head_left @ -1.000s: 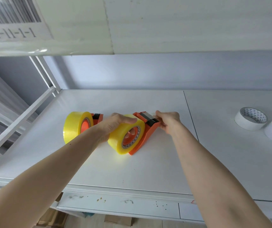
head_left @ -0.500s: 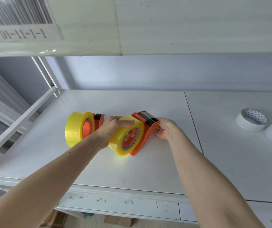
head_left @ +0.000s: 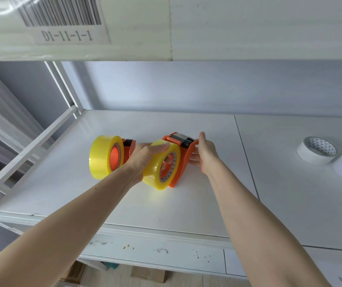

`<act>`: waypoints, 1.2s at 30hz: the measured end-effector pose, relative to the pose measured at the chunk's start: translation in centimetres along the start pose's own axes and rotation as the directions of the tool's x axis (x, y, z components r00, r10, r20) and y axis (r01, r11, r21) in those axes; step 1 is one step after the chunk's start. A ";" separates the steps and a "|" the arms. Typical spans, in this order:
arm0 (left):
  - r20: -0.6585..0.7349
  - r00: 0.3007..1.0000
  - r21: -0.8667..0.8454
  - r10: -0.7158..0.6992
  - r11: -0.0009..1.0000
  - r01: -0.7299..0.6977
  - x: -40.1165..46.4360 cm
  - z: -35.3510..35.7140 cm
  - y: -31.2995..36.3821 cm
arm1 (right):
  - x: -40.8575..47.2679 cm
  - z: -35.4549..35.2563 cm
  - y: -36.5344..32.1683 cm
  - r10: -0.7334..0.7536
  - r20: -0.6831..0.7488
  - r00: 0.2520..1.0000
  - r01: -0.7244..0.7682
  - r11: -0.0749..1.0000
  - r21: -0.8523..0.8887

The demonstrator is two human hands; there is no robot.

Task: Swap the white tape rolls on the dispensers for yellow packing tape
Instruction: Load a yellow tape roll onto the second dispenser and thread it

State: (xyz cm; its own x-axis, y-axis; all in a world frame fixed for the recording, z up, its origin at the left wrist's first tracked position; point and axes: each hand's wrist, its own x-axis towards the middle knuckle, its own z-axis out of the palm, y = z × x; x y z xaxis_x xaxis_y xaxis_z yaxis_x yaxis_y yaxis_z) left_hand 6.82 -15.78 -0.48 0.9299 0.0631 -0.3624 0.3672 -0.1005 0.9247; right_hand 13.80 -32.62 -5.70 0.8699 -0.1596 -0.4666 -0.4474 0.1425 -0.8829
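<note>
A: What do we see of the hands?

B: Our left hand (head_left: 145,157) curls over the top of the nearer yellow tape roll (head_left: 161,165) and grips it; that roll sits on the orange dispenser (head_left: 183,160) in the middle of the white shelf (head_left: 186,204). Our right hand (head_left: 204,155) lies flat along the dispenser's right side, fingers straight, holding nothing, touching the frame near the black cutter end.

A: And the other things, taken from that dispenser?

B: Just to its left stands a second yellow roll (head_left: 104,159), mounted on a second orange dispenser (head_left: 128,149), close behind our left wrist. Well to its right, across the shelf seam, lie two white tape rolls (head_left: 317,151) flat on the surface, one touching or nearly touching the other; we cannot tell which.
</note>
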 end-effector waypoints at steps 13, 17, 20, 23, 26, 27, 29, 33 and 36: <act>0.014 0.999 -0.201 -0.038 0.979 0.040 -0.3 2.7 1.0 | -0.8 0.1 0.5 -0.144 0.076 0.987 0.154 0.977 -0.150; 0.105 0.994 -0.138 -0.008 0.990 0.023 -0.5 3.1 0.8 | -0.4 -0.1 0.4 -0.166 0.025 0.986 0.167 0.953 -0.252; 0.177 0.984 -0.139 0.033 0.990 -0.008 -0.6 2.7 0.6 | -0.6 -0.6 0.8 -0.162 0.024 0.987 0.161 0.938 -0.305; 0.230 0.967 -0.133 0.109 0.988 -0.080 -0.3 1.6 0.3 | -0.5 -1.5 -0.1 -0.050 0.074 0.996 0.055 0.996 -0.067; 0.316 0.933 -0.080 0.173 0.985 -0.155 -0.3 0.9 0.2 | -0.3 -2.7 -1.6 0.123 0.218 0.968 -0.165 0.969 0.185; 0.342 0.922 -0.061 0.183 0.983 -0.173 -0.3 0.8 0.2 | -0.4 -3.1 -2.0 0.166 0.259 0.951 -0.219 0.957 0.190; 0.384 0.901 -0.021 0.203 0.977 -0.211 -0.4 0.5 0.0 | -0.5 -3.9 -2.7 0.240 0.286 0.928 -0.285 0.950 0.129; 0.437 0.866 0.061 0.244 0.952 -0.299 -0.5 -0.1 -0.2 | -0.6 -5.0 -3.4 0.307 0.261 0.915 -0.351 0.925 0.145; 0.458 0.856 0.097 0.240 0.944 -0.317 -0.6 -0.5 -0.4 | -0.4 -5.1 -3.9 0.222 0.201 0.954 -0.274 0.917 0.288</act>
State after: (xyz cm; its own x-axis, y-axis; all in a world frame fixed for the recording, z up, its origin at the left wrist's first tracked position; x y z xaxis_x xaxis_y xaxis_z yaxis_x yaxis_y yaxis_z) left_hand 6.06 -15.27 -0.59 0.8939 -0.4252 -0.1415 0.0542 -0.2109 0.9760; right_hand 14.19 -38.11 -2.31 0.7721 0.0756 -0.6309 -0.5894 0.4562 -0.6667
